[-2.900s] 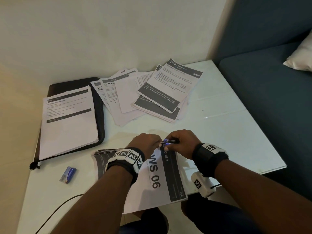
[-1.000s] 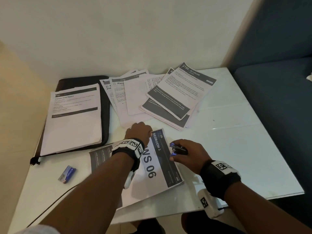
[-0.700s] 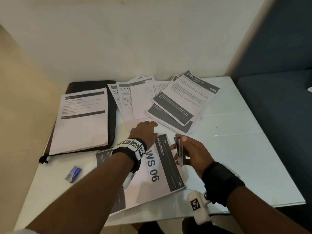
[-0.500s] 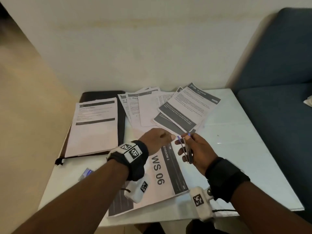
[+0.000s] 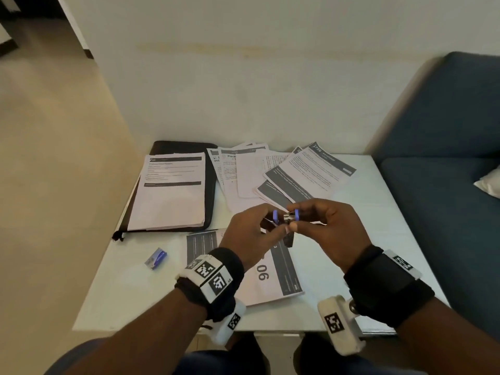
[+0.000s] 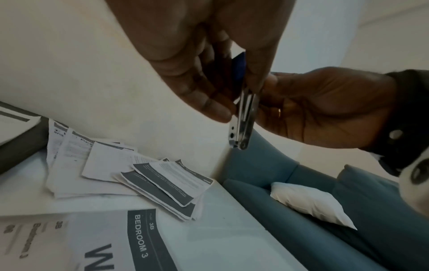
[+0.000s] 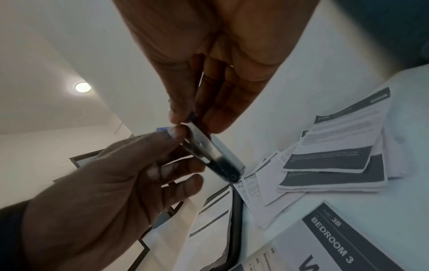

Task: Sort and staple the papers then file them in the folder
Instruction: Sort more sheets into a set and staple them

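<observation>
both hands raised above the table (image 5: pixel 365 239), meeting over the near stack of papers (image 5: pixel 281 269). the stapler (image 5: pixel 287 217), small, metal with blue plastic ends, is held between them in mid-air, clear of the table and of every sheet.

left hand (image 5: pixel 249 234): fingers curled, thumb and fingertips pinching the stapler's left part. right hand (image 5: pixel 332 234): fingers curled, thumb and forefinger pinching its right part. in the head view the two blue ends sit side by side between the fingertips, facing the camera; the stapler seems hinged open, though the fingers hide most of it.

left wrist view: stapler (image 6: pixel 242 113) runs steeply downward from the fingers, long axis near vertical, hinge end lowest and free, blue end up inside the grip. right wrist view: the metal body (image 7: pixel 209 152) slants down and to the right, hinge end away from the fingers, pointing toward the table.

near stack: top sheet reads "bedroom 3", lying flat under the hands. loose fanned papers (image 5: pixel 273 171) lie farther back, near the wall. the black folder (image 5: pixel 209 185) is at the back left with a stack of sheets (image 5: pixel 170 193) on it. small blue staple box (image 5: pixel 156 259) on the table to the left of the near stack, apart from it.
</observation>
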Demonstrator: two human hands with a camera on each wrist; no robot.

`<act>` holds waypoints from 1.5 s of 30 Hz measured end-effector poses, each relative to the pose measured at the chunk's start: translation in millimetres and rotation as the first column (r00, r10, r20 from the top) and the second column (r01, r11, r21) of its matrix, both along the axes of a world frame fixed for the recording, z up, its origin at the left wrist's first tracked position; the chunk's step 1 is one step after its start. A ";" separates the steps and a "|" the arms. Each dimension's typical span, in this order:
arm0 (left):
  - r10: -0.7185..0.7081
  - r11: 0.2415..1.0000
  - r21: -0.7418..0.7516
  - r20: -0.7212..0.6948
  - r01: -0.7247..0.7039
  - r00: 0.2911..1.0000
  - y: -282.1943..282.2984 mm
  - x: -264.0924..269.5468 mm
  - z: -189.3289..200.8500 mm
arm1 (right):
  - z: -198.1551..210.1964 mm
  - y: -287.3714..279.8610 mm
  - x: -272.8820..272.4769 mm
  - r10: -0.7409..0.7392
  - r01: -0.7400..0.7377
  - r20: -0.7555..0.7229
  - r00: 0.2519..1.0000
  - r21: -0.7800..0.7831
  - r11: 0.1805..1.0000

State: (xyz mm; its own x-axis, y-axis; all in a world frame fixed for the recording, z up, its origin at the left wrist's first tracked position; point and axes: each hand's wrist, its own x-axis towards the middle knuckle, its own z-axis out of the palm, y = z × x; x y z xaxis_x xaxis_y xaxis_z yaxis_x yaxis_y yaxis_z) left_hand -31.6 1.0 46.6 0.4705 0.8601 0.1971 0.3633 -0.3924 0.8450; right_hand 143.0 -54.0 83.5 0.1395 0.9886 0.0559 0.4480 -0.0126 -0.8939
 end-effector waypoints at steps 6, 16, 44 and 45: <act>-0.006 0.999 0.036 0.015 0.005 1.000 5.6 -0.7 -1.0 | 1.8 5.9 -5.7 -0.015 0.012 0.066 0.998 0.039 0.999; -0.007 0.958 0.283 -0.159 0.053 0.987 16.0 -1.2 14.4 | 8.4 13.7 -0.6 0.038 -0.048 0.118 0.992 0.087 0.995; 0.178 0.810 -0.553 0.549 0.196 0.817 30.6 -5.4 41.3 | 22.1 -9.5 -8.1 -0.090 0.067 0.040 0.995 0.391 0.918; 0.179 0.791 -0.570 0.561 0.221 0.808 32.1 -5.1 40.7 | 21.2 -9.9 -8.6 -0.090 0.062 0.051 0.995 0.401 0.914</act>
